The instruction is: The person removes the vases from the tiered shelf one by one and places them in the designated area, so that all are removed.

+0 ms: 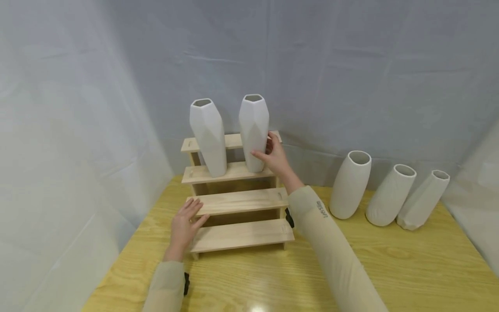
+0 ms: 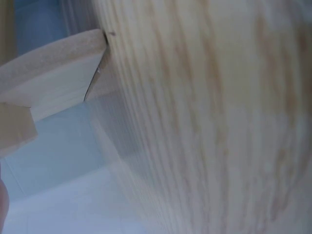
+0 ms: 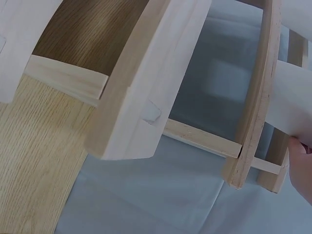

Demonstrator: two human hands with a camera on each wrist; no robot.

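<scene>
Grey backdrop, yellow table (image 1: 409, 273), wooden step shelf (image 1: 241, 201).
Right hand (image 1: 274, 156) grips right faceted vase (image 1: 254, 130) upright on second step; left hand (image 1: 185, 225) rests flat, fingers spread, on third step.

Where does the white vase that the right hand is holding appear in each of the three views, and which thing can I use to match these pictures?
Head: the vase stands upright on the second-highest step, centre of the picture, with the right hand round its lower part.
Left wrist: not in it.
Right wrist: a white surface at the right edge, just above the fingers, is probably this vase.
Shared landmark: the wooden step shelf.
</scene>
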